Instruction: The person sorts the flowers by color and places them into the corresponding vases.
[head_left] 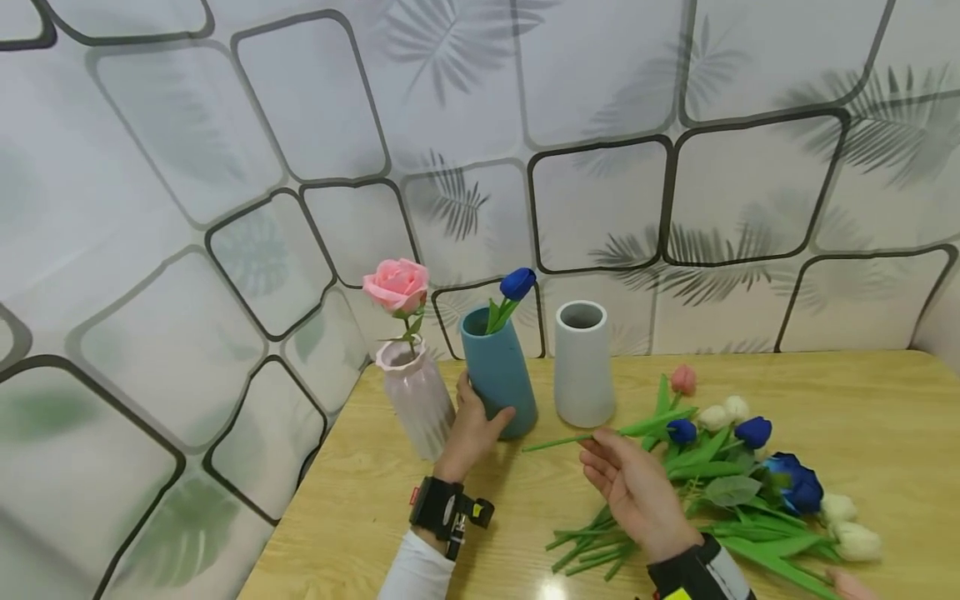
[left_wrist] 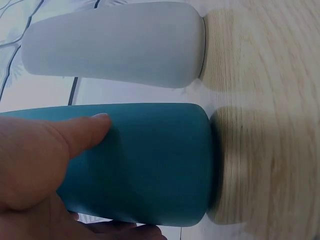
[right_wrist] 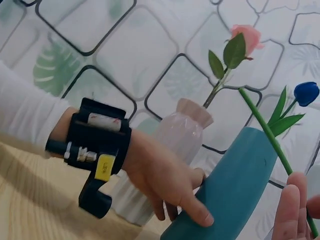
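My left hand (head_left: 474, 429) holds the lower part of a teal vase (head_left: 498, 375), thumb on the near side and fingers reaching round the far side. A blue tulip (head_left: 517, 284) with green leaves stands in that vase. In the left wrist view the teal vase (left_wrist: 150, 160) has its base at the wooden tabletop. With thumb and fingertips my right hand (head_left: 633, 492) pinches a green tulip stem (head_left: 558, 443), its cut end pointing left towards the vase. Which bloom tops this stem cannot be told among the flowers behind. The right wrist view shows the stem (right_wrist: 265, 127) before the teal vase.
A pinkish ribbed vase (head_left: 416, 400) with a pink rose (head_left: 397, 287) stands left, and a white vase (head_left: 583, 367) right. Blue, white and pink flowers lie heaped, with a blue rose (head_left: 795, 483). Another person's fingers (head_left: 851, 583) show at lower right. A patterned curtain hangs behind.
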